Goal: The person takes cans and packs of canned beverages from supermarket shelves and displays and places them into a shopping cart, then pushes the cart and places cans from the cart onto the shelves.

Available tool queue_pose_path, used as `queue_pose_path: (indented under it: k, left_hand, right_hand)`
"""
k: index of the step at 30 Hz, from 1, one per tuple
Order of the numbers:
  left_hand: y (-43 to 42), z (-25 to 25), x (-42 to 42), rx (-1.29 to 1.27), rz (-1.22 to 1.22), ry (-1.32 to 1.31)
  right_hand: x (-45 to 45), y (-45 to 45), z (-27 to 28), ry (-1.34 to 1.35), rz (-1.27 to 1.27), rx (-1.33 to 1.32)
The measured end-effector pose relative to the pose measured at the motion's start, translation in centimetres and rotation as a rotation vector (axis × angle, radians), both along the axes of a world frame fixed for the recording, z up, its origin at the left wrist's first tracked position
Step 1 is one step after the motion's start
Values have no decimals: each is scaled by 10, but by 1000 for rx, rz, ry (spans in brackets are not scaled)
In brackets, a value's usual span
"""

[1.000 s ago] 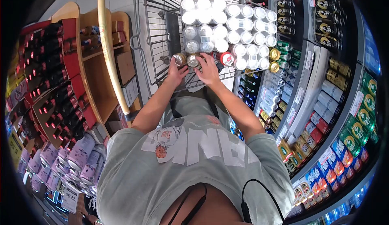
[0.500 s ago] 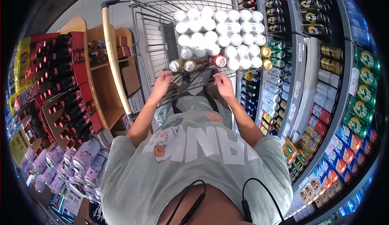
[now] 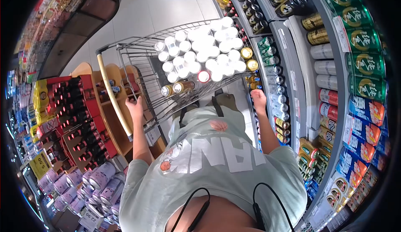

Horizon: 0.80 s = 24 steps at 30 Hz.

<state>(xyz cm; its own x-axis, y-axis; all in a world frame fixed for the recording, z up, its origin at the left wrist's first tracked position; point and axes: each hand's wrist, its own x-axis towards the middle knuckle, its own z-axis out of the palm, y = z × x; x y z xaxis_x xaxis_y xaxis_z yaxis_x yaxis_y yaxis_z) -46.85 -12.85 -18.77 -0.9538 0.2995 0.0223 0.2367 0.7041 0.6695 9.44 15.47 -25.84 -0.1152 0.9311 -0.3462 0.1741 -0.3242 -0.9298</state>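
The wire shopping cart (image 3: 156,102) stands in front of me, carrying shrink-wrapped packs of white-topped cans (image 3: 202,48). Two gold-coloured cans (image 3: 178,87) lie at its near left, and a red-rimmed can (image 3: 204,76) sits by the near edge of the packs. My left hand (image 3: 134,105) is beside the cart's near left corner, below the pale handle bar (image 3: 113,98), with loosely bent fingers apart and nothing in them. To the right of the cart, my right hand (image 3: 258,98) hangs near the shelf, empty, its fingers loosely curled and partly apart.
Shelves of cans (image 3: 363,65) and price tags run along the right. On the left are a wooden rack (image 3: 119,123), dark bottles with red caps (image 3: 75,106) and stacked purple cans (image 3: 100,175). Tiled floor (image 3: 146,6) shows beyond the cart.
Both hands have left the cans at the cart's near edge and moved apart, left hand leftward, right hand rightward. The view has turned, and the cart appears tilted and lower.
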Motion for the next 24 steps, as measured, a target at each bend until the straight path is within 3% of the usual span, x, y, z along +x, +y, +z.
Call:
queue_pose_path:
  k: [1,3,7,9,13,16,17,19,21,24]
  left_hand:
    - [12,18,3,-3,-5,6]
    - [35,52,3,31,4,-687]
    - [57,29,-26,-9,12,-620]
    - [77,29,-32,-37,46,-574]
    - [95,14,-37,-49,80,-514]
    - [94,9,-33,9,126,-479]
    - [97,9,-33,4,134,-479]
    - [94,4,-36,31,106,-461]
    - [91,3,-38,17,103,-468]
    - [97,8,-36,-6,105,-493]
  right_hand:
    - [8,13,6,32,-22,38]
    - [17,45,23,-16,-69,12]
    - [26,127,-11,-108,-49,-21]
    - [18,165,-47,-64,89,323]
    - [-26,231,-61,-208,58,283]
    - [-48,252,-64,-469,299,39]
    - [-47,263,-95,-551,427,-6]
    - [-59,259,-102,-613,385,-6]
    - [-57,253,-97,-529,356,-60]
    - [-50,253,-125,-437,305,176]
